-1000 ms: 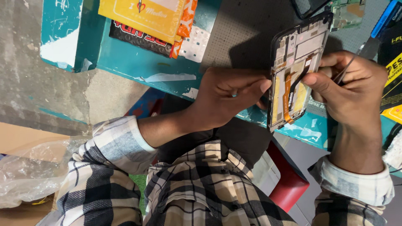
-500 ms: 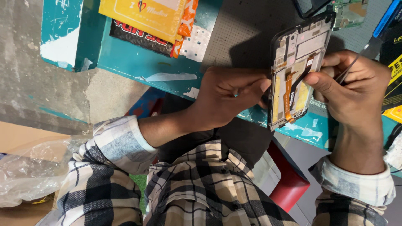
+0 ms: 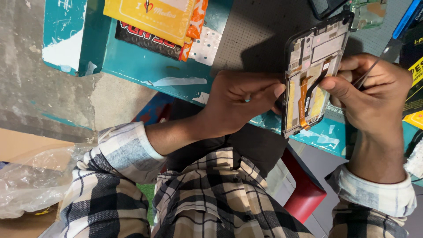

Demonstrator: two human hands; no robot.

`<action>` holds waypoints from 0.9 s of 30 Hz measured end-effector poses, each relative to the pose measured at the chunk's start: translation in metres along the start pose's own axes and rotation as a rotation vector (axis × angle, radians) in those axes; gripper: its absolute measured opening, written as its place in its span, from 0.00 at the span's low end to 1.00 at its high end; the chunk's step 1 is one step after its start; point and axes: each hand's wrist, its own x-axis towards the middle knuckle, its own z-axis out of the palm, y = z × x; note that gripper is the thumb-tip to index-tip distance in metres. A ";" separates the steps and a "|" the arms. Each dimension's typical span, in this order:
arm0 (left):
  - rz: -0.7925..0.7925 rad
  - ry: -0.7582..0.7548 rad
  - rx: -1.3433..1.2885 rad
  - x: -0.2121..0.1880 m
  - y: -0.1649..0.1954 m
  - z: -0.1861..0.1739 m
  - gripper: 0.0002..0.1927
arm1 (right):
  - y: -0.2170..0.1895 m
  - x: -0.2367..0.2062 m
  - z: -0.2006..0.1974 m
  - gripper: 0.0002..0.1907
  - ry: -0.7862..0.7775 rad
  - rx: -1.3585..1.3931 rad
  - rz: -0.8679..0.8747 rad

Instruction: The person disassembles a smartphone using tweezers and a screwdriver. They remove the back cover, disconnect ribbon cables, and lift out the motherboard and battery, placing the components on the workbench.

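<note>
An opened phone frame point(image 3: 311, 70), back side up with orange and black flex cables showing, stands tilted above the teal table edge. My left hand point(image 3: 240, 103) grips its left edge with thumb and fingers. My right hand point(image 3: 374, 99) steadies the right edge and holds thin metal tweezers point(image 3: 367, 75), its thumb pressing near the black flex cable point(image 3: 315, 86) in the middle of the frame.
A grey dotted work mat point(image 3: 260, 31) covers the teal table point(image 3: 150, 68). Yellow and orange packets point(image 3: 154, 17) lie at the far left. Dark boxes sit at the right edge. A red stool point(image 3: 304, 194) and clear plastic bag point(image 3: 31, 185) are below.
The right thumb has slid a little along the frame near the flex cable; the phone frame and left hand stay almost still.
</note>
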 end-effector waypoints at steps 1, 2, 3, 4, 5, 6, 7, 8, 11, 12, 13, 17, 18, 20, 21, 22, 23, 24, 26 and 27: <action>-0.008 0.001 0.005 0.000 0.000 0.000 0.13 | 0.000 0.000 0.000 0.09 -0.001 -0.018 -0.009; -0.017 0.003 0.010 -0.001 0.001 0.000 0.13 | 0.000 0.000 0.000 0.09 -0.003 -0.024 -0.014; -0.021 0.004 0.007 -0.001 0.001 0.000 0.13 | 0.000 0.000 0.000 0.09 -0.005 -0.031 -0.020; -0.025 0.005 0.004 -0.001 0.001 0.001 0.13 | 0.000 0.000 0.001 0.09 -0.006 -0.028 -0.027; -0.024 0.005 -0.006 -0.001 0.001 0.000 0.13 | 0.000 0.000 0.001 0.09 -0.007 -0.020 -0.030; -0.023 0.006 -0.016 -0.001 0.002 0.001 0.14 | 0.000 0.000 0.001 0.09 -0.008 -0.013 -0.033; -0.023 0.004 -0.009 -0.001 0.002 0.001 0.14 | 0.000 0.000 0.001 0.09 -0.008 -0.002 -0.031; -0.022 0.004 -0.002 -0.002 0.002 0.000 0.14 | 0.001 0.001 0.001 0.09 -0.010 0.009 -0.030; -0.021 0.004 -0.013 -0.002 0.002 0.000 0.13 | 0.001 0.001 0.000 0.09 -0.013 -0.005 -0.032; -0.022 0.004 -0.023 -0.002 0.002 0.000 0.13 | 0.001 0.001 0.000 0.09 -0.013 0.000 -0.028; -0.021 0.006 -0.018 -0.002 0.002 0.000 0.13 | 0.001 0.000 0.000 0.09 -0.012 0.016 -0.020; -0.006 0.000 -0.003 -0.001 0.001 0.000 0.13 | 0.000 0.000 0.000 0.09 -0.004 -0.039 -0.035; -0.003 -0.005 -0.002 -0.001 0.000 -0.001 0.14 | -0.001 0.000 0.000 0.09 -0.004 -0.075 -0.043; 0.014 -0.028 0.027 -0.001 0.000 -0.003 0.11 | -0.002 -0.001 0.000 0.08 -0.007 -0.161 -0.064; 0.011 -0.029 0.029 -0.001 0.001 -0.003 0.11 | -0.003 -0.001 -0.001 0.08 -0.007 -0.191 -0.073; 0.008 -0.029 0.031 -0.001 0.001 -0.003 0.11 | -0.003 -0.002 0.000 0.09 -0.003 -0.193 -0.078; -0.005 -0.020 0.020 -0.001 0.000 -0.001 0.11 | -0.003 -0.002 0.000 0.09 -0.001 -0.190 -0.080; -0.012 -0.013 0.014 -0.001 0.001 -0.001 0.11 | -0.003 -0.002 0.001 0.09 0.002 -0.186 -0.082; -0.022 0.001 0.006 -0.001 0.001 0.000 0.12 | -0.003 -0.002 0.002 0.09 0.005 -0.152 -0.071; -0.026 0.010 0.004 -0.001 0.002 0.000 0.13 | -0.003 -0.002 0.003 0.09 0.008 -0.127 -0.060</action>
